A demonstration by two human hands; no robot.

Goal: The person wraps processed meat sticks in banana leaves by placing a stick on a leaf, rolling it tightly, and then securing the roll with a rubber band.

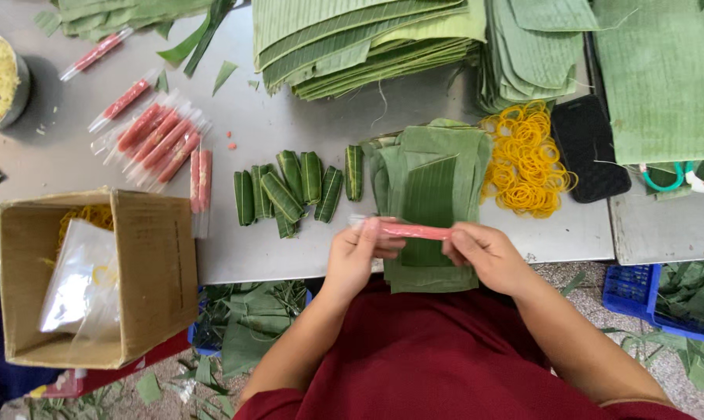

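My left hand (357, 253) and my right hand (482, 255) together hold a thin pink sausage stick in clear wrap (414, 231), one hand at each end. It hovers level over a stack of cut green banana leaf pieces (430, 183) at the front edge of the grey table (289, 257). Left of the stack lie several small rolls wrapped in green leaf (289, 190). Farther left is a group of wrapped pink sausage sticks (161, 140).
A heap of yellow rubber bands (527, 159) and a black phone (589, 148) lie right of the stack. Tall piles of folded leaves (367, 43) fill the back. An open cardboard box (95, 276) with a plastic bag sits at left; a blue crate (640, 292) stands below right.
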